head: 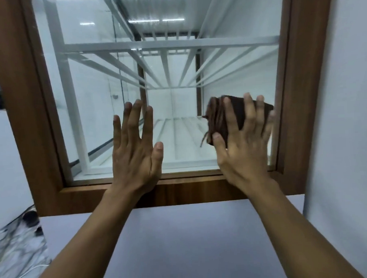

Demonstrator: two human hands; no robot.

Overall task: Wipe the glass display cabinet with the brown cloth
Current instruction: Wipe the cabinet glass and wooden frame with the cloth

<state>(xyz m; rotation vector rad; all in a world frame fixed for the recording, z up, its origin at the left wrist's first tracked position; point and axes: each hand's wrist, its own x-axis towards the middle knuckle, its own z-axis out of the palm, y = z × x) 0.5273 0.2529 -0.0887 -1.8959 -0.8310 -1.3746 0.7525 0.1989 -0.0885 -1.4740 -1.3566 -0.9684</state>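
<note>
The glass display cabinet (37,124), wood-framed, stands before me, and a white wall (344,89) is at its right. My left hand (135,153) lies flat on the pane, fingers straight and spread. My right hand (242,149), fingers spread too, presses the brown cloth (239,112) on the pane's lower right.

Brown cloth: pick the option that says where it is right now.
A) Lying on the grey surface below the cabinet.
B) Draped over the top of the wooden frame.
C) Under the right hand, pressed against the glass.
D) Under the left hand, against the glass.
C: the right hand, fingers spread, presses the brown cloth against the glass display cabinet near the right side of the wooden frame; the left hand lies bare on the glass.
</note>
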